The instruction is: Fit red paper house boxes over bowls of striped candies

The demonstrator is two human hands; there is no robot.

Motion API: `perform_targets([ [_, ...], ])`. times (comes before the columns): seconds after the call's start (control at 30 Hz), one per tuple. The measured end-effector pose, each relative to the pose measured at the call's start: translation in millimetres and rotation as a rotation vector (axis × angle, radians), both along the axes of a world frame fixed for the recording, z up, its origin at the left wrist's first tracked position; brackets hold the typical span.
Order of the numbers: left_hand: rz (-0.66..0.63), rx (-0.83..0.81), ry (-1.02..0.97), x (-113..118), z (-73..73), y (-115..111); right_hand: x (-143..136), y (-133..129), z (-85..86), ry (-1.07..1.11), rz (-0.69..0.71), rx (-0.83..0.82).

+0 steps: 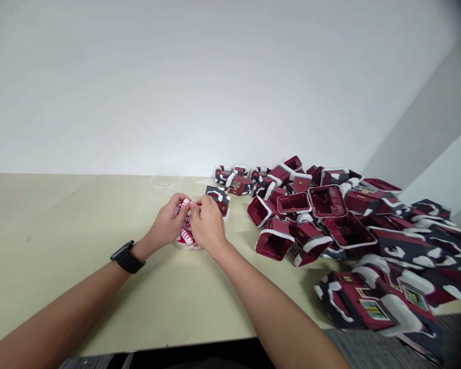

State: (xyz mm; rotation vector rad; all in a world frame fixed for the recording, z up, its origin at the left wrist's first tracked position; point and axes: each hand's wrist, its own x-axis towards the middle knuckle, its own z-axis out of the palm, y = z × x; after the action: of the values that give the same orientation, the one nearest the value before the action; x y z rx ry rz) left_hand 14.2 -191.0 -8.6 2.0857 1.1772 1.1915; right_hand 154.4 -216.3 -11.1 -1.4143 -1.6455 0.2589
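A clear round tub [187,247] stands on the table with several red-and-white striped pieces [185,237] in it. Over it, the fingers of my left hand [166,225] are closed around one striped piece, whose end shows by the fingertips. My right hand [207,224] meets it from the right, its thumb and fingers pinched together. What the right fingers grip is hidden behind the hand. Just beyond my right hand lies a small dark-red house [218,201] with a grey, white-edged roof.
A clear round lid or dish [166,182] lies near the wall. To the right, a large heap of dark-red toy houses [326,202] spreads along the table [80,220], several with their hollow insides showing. One house [372,302] hangs over the front right edge.
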Motion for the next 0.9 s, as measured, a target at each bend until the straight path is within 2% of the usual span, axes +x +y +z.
perform_targets([
  [0.3, 0.018, 0.037, -0.006, 0.4, 0.2, -0.3, -1.1, 1.8, -2.4, -0.016, -0.016, 0.076],
  [0.6, -0.020, 0.035, -0.042, -0.5, -0.4, 0.6, -3.0, 3.9, -6.4, 0.044, -0.012, 0.161],
  [0.9, 0.003, 0.049, -0.026, -2.1, -2.6, 3.8, -3.2, 1.8, -4.8, 0.044, 0.000, 0.163],
])
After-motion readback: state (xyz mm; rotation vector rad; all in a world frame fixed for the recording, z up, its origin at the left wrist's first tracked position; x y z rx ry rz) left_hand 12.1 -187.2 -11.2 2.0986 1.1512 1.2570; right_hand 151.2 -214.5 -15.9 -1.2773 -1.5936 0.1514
